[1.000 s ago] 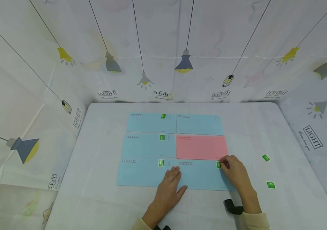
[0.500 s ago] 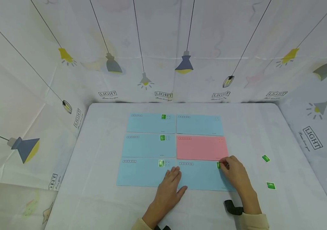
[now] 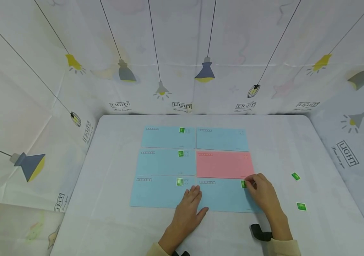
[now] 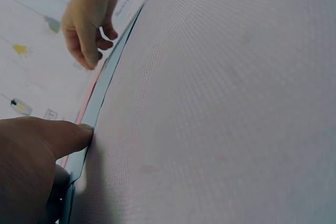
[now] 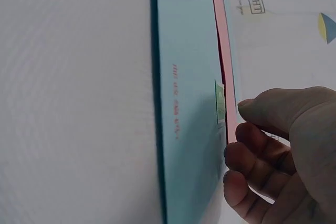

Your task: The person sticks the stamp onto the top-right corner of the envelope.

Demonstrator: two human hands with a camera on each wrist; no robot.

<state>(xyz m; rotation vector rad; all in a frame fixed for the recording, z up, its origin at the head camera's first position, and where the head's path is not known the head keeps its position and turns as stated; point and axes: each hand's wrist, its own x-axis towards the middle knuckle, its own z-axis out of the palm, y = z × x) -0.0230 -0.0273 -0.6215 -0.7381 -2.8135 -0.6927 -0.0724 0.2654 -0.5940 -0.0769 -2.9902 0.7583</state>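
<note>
My left hand (image 3: 186,209) lies flat, fingers spread, over the inner ends of two front blue envelopes; the front left one (image 3: 156,195) has a green stamp (image 3: 180,182) on it. In the left wrist view its thumb (image 4: 73,137) rests at an envelope's edge. My right hand (image 3: 261,190) bends over the front right blue envelope (image 3: 223,199), thumb and index finger pinched together at the right edge of another green stamp (image 3: 243,184). This stamp (image 5: 220,103) lies at the envelope's upper right corner, its right side partly hidden by the fingertips in the head view.
Behind lie a pink envelope (image 3: 223,165) and a blue envelope (image 3: 221,138) on the right. Two blue envelopes with green stamps (image 3: 180,153) are on the left. Two loose stamps (image 3: 301,206) lie on the white tabletop (image 3: 325,227) at right. A lamp-print curtain (image 3: 169,42) surrounds the table.
Both hands stay almost still. My right wrist has shifted very slightly to the right, with its fingertips at the same stamp.
</note>
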